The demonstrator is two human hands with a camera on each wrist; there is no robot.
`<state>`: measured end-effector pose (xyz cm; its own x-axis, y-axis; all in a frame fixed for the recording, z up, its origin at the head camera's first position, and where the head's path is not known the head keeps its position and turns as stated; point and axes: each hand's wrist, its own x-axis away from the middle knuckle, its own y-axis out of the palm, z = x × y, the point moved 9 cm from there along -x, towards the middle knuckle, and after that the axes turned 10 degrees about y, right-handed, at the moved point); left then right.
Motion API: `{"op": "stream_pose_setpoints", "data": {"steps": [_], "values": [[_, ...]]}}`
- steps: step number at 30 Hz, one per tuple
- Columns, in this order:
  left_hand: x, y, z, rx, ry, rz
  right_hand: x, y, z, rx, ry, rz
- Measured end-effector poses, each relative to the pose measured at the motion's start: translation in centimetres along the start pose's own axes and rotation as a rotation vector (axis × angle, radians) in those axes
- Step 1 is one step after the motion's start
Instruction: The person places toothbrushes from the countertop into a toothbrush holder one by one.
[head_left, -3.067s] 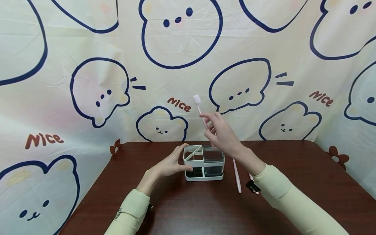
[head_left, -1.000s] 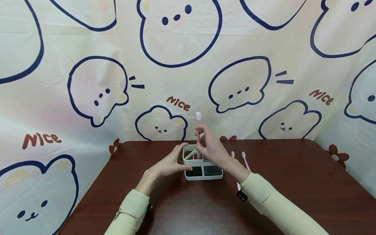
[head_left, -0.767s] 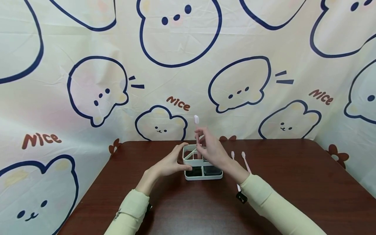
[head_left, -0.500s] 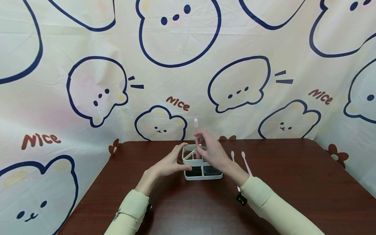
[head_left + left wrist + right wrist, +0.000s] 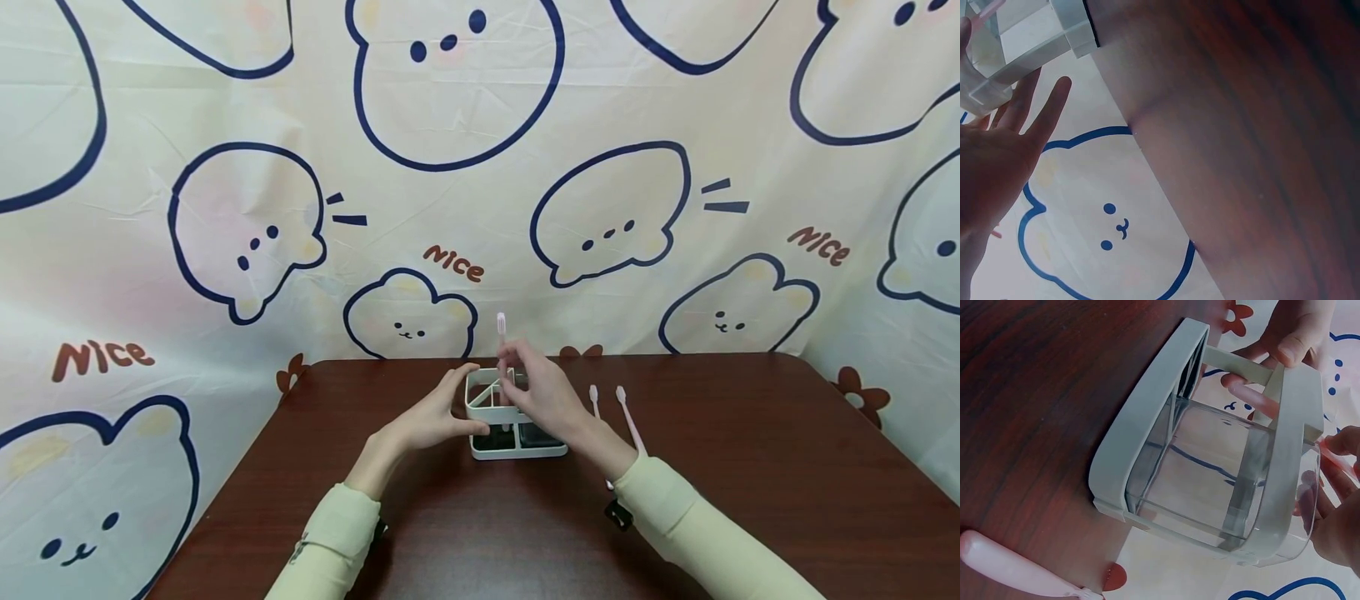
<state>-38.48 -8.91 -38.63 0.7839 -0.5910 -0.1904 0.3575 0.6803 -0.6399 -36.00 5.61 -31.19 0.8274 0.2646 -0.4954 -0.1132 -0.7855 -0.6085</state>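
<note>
A pale green toothbrush holder (image 5: 495, 455) with divided openings stands at the table's back edge. My left hand (image 5: 431, 418) grips its left end, thumb in front and fingers behind; the left wrist view shows this hand (image 5: 997, 169) at the holder's corner (image 5: 1075, 28). Between thumb and fingers, my right hand (image 5: 553, 398) pinches a pink toothbrush (image 5: 502, 323), upright with bristles on top. Its lower handle (image 5: 1254, 398) passes through the upper frame beside the clear cup (image 5: 1204, 469), as the right wrist view shows. Part of the brush is hidden by the right fingers.
Two more pink toothbrushes lie on the dark wooden table (image 5: 450, 542) to the right, one (image 5: 632, 421) beside the other (image 5: 595, 398), partly under my right forearm. A cloth (image 5: 247, 350) printed with cartoon bears hangs behind the table.
The right hand has come left and down, turning the toothbrush upright and lowering its handle into the holder. In the last second it sinks further. My left hand keeps its grip in place.
</note>
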Motion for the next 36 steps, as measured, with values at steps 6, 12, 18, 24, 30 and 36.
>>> {"op": "stream_pose_setpoints", "data": {"steps": [6, 12, 18, 24, 30, 36], "values": [[-0.09, -0.03, -0.02, -0.016, 0.001, 0.002, 0.3, 0.16, 0.33, 0.008, 0.009, -0.012], [-0.12, 0.04, -0.14, -0.004, 0.006, -0.003, 0.51, 0.19, 0.38, 0.068, -0.002, 0.005], [-0.15, 0.07, -0.15, -0.001, 0.006, -0.006, 0.5, 0.24, 0.23, 0.139, -0.03, 0.003], [-0.11, 0.07, -0.13, 0.01, 0.007, -0.005, 0.64, 0.12, 0.1, 0.159, -0.05, 0.017], [-0.03, 0.06, -0.24, 0.01, -0.008, -0.002, 0.75, 0.14, 0.32, 0.182, -0.026, 0.021], [-0.04, 0.07, -0.24, 0.007, -0.004, 0.0, 0.86, -0.17, 0.48, 0.175, -0.008, 0.02]]}}
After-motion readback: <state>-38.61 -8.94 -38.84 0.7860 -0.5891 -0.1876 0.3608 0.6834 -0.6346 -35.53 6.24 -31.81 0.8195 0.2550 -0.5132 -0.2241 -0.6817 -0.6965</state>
